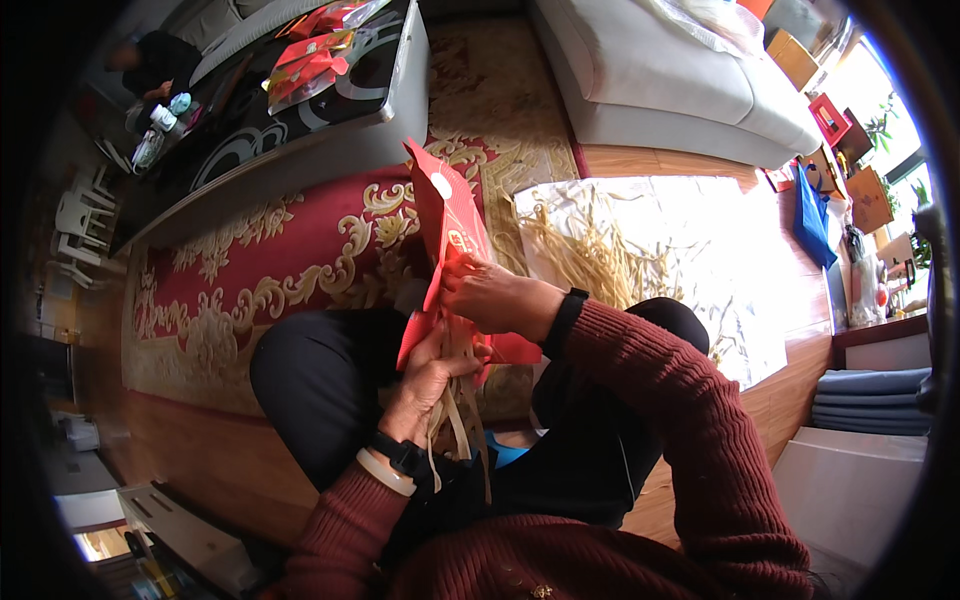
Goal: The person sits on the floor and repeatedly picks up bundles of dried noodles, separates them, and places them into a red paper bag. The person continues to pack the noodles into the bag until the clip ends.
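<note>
A red printed paper bag (454, 214) stands out between my knees, its side creased. Below its printed part, my left hand (433, 367) is closed around a bunch of long, flat tan strips (452, 420), whose ends hang towards my lap. My right hand (480, 294) pinches the bag's edge just above the left one; its fingertips are partly hidden. More tan strips (577, 244) lie heaped and scattered on a white sheet (544, 196) to the right.
A patterned rug (315, 247) covers the wooden floor before me. A black-topped table (247, 142) bears red packages (311, 71) at the upper left, with a seated person (161, 64) beyond. A grey sofa (660, 67) stands upper right, a blue bag (812, 217) at the right.
</note>
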Available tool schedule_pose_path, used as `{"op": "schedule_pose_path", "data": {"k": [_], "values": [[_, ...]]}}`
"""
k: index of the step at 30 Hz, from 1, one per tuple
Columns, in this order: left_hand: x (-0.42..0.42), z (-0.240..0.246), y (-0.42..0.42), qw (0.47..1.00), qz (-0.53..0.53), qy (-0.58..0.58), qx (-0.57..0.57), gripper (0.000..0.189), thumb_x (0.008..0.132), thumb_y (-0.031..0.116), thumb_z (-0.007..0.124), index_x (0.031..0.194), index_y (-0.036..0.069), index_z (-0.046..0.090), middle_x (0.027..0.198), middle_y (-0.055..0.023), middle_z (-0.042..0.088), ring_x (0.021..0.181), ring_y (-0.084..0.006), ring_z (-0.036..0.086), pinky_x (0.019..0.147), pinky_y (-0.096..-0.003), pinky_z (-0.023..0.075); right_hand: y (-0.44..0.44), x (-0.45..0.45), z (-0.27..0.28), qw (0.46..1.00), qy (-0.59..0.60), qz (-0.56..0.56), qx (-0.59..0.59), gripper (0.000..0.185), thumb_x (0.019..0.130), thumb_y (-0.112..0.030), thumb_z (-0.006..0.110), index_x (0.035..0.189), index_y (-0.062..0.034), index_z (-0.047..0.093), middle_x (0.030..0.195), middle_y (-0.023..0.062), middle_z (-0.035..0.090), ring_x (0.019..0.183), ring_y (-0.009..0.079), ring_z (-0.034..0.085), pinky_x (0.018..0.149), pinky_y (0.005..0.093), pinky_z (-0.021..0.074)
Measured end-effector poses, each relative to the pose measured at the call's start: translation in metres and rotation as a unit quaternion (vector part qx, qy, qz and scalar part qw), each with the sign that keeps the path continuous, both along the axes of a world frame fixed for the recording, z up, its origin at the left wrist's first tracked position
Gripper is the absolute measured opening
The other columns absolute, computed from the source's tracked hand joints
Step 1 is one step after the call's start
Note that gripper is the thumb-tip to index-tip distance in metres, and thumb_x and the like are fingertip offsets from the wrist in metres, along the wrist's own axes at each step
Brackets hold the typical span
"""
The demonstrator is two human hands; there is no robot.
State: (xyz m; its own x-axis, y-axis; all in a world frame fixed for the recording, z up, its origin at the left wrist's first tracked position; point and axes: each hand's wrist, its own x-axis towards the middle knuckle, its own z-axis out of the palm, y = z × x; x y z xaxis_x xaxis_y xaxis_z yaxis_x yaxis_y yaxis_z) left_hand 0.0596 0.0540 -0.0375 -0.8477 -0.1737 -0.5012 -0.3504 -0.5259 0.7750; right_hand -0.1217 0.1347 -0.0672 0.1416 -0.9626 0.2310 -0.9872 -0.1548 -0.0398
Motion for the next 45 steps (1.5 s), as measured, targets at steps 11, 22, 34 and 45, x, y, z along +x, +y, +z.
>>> {"op": "schedule_pose_path", "data": {"k": [11, 22, 34, 45], "values": [[-0.036, -0.031, -0.026, 0.996, 0.005, 0.069, -0.053, 0.060, 0.080, 0.007, 0.074, 0.135, 0.001, 0.049, 0.113, -0.0065, 0.063, 0.097, -0.0157, 0.064, 0.082, -0.0273, 0.0529, 0.037, 0.021, 0.040, 0.972, -0.232, -0.013, 0.031, 0.046, 0.079, 0.001, 0.061, 0.125, 0.0019, 0.056, 0.131, 0.0177, 0.059, 0.127, 0.0336, 0.054, 0.102, 0.0429, 0.0456], [-0.059, -0.034, -0.045, 0.988, 0.000, -0.034, -0.148, 0.060, 0.085, 0.000, 0.060, 0.142, -0.004, 0.045, 0.128, -0.0113, 0.062, 0.107, -0.0203, 0.065, 0.093, -0.0323, 0.0526, 0.066, 0.028, 0.062, 0.867, -0.336, -0.269, 0.252, 0.040, 0.089, -0.032, 0.069, 0.111, -0.0009, 0.057, 0.103, 0.0233, 0.070, 0.097, 0.0414, 0.068, 0.080, 0.0491, 0.0537], [-0.054, -0.052, -0.056, 0.999, 0.036, 0.020, 0.026, 0.051, 0.093, 0.014, 0.059, 0.142, 0.006, 0.048, 0.129, -0.0098, 0.061, 0.114, -0.0238, 0.061, 0.099, -0.0407, 0.0507, 0.062, 0.011, 0.005, 0.783, -0.531, -0.251, 0.204, 0.032, 0.072, -0.021, 0.071, 0.096, 0.0003, 0.071, 0.096, 0.0233, 0.071, 0.098, 0.0403, 0.069, 0.081, 0.0467, 0.0543], [-0.054, -0.005, -0.061, 0.986, -0.020, -0.136, -0.091, 0.019, 0.097, 0.009, 0.053, 0.114, 0.003, 0.061, 0.094, -0.0057, 0.065, 0.078, -0.0173, 0.068, 0.062, -0.0331, 0.0580, 0.066, 0.003, 0.016, 0.793, -0.527, -0.237, 0.191, 0.034, 0.071, -0.021, 0.068, 0.097, 0.0018, 0.070, 0.095, 0.0247, 0.070, 0.096, 0.0410, 0.068, 0.080, 0.0461, 0.0537]]}}
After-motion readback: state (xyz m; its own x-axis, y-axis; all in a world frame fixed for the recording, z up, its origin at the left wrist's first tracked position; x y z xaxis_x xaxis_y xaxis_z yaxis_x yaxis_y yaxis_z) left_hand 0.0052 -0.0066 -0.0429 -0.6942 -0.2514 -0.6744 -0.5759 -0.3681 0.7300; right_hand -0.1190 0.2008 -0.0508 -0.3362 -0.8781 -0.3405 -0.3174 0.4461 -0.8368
